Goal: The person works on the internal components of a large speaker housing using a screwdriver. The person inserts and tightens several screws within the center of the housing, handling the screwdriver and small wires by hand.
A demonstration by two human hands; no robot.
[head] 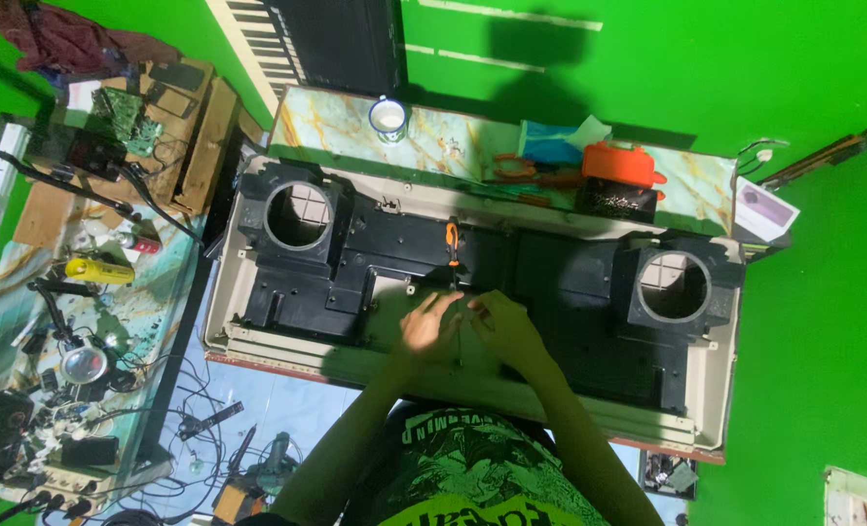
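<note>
A long cream-coloured casing (258,336) with a black inner frame (550,268) and two round speaker openings lies across a marble-patterned table (433,136). Both my hands rest at its front middle, close together. My left hand (428,326) has its fingers curled on the black frame; whether it holds something small I cannot tell. My right hand (503,326) is beside it, fingertips pinched near the left hand. An orange-handled screwdriver (452,244) stands upright in the frame just beyond my hands.
A white mug (387,117), pliers (516,170), a blue cloth (550,146) and an orange-lidded box (618,180) sit at the table's far edge. A cluttered workbench (73,292) with circuit boards, cables and a magnifier stands on the left. Green walls surround.
</note>
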